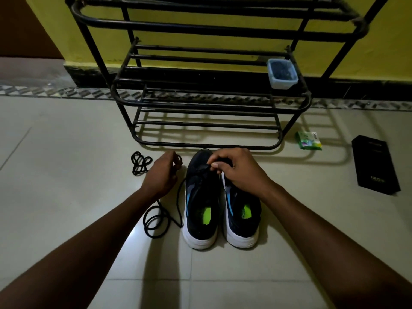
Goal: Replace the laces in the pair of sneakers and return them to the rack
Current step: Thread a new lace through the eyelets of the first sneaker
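Two dark sneakers with white soles and green insoles stand side by side on the floor, toes toward the rack: the left sneaker [201, 204] and the right sneaker [242, 217]. My right hand [238, 169] pinches the lace at the left sneaker's front eyelets. My left hand [161, 173] holds the other end of this black lace [156, 219], which loops on the floor left of the shoe. A second black lace [140, 162] lies coiled further left. The black metal shoe rack [207, 103] stands just beyond the shoes.
A small plastic container [282, 73] sits on the rack's middle shelf at the right. A green packet [308, 140] and a black box [374, 165] lie on the tiled floor to the right. A yellow wall is behind the rack.
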The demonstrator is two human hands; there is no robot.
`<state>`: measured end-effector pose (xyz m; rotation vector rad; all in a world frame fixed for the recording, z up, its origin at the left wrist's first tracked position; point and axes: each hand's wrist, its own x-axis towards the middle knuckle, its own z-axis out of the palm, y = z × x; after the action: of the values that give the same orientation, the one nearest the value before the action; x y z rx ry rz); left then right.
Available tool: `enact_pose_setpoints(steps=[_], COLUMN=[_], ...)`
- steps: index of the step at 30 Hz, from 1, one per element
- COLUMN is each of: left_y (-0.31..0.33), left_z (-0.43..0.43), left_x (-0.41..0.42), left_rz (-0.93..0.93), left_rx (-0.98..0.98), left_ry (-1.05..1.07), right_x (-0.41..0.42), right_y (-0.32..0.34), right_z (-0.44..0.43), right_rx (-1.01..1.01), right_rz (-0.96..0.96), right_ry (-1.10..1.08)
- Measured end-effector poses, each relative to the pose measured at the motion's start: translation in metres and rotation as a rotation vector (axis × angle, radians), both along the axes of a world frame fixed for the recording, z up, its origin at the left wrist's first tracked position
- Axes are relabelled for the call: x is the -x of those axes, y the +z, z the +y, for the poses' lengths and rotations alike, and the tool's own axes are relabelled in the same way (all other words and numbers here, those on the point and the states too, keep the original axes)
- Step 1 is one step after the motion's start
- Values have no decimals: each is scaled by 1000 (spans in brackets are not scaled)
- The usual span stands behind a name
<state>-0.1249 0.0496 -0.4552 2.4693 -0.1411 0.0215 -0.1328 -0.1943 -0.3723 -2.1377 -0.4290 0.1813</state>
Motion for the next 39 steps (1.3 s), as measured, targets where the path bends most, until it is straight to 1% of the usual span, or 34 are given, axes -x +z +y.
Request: enact_pose_setpoints(steps=[3, 4, 6, 7, 8, 9, 11, 13, 15, 17, 18, 20, 23, 25, 26, 27, 28, 29, 30, 32, 33, 34, 36, 39], left_y=[2, 2, -2, -7, -10, -15, -21, -23, -22, -23, -24, -29, -28, -21, -16, -9, 0, 10, 23, 54, 65, 71, 77, 69], left_z=[0, 3, 12, 18, 22, 27, 36, 41, 42, 43, 44, 52, 60, 58, 54, 48, 41, 31, 18, -10, -23, -34, -49, -54], left_x=[-2, -1, 0, 2, 5, 7, 9, 9, 10, 10, 11, 12, 13, 12, 12, 13, 15, 17, 20, 30, 34, 38, 43, 41], left_rz=[16, 17, 2, -1, -3, -12, -11, -45, -82, -106, -101, -74, 51, 122, 118, 77, 12, -36, -31, 140, 227, 261, 194, 110], left_rx=[-52, -129, -410, -518, -573, -584, -543, -479, -408, -464, -516, -565, -543, -553, -527, -448, -313, -123, 99, 547, 713, 804, 779, 763], left_ry=[28, 68, 184, 235, 274, 306, 358, 334, 156, -34, -83, -39, 189, 293, 324, 334, 321, 277, 208, 57, -6, -56, -109, -66], right_x=[-1, -2, -2, -2, -2, -2, -1, -1, -1, -1, -1, -1, -2, -1, -1, 0, 1, 2, 4, 7, 9, 11, 12, 14], right_y=[0, 0, 0, -1, -1, -1, -1, 0, 1, 3, 4, 5, 6, 7, 7, 7, 8, 9, 11, 15, 16, 16, 16, 14], right_z=[2, 1, 0, 0, 0, 0, 2, 4, 7, 9, 10, 11, 12, 13, 13, 14, 14, 14, 14, 13, 13, 12, 9, 4], right_rx=[0, 0, 9, 18, 24, 30, 43, 48, 42, 42, 41, 41, 70, 49, 30, 9, -8, -20, -22, -13, -14, -13, 7, 13], right_rz=[6, 7, 7, 6, 5, 7, 10, 14, 17, 14, 9, -19, -83, -80, -78, -82, -89, -97, -114, -166, -191, -215, -264, -292], right_ry=[8, 6, 1, 1, 2, 3, 12, 23, 32, 41, 44, 52, 43, 32, 34, 35, 32, 21, 1, -45, -66, -86, -126, -205])
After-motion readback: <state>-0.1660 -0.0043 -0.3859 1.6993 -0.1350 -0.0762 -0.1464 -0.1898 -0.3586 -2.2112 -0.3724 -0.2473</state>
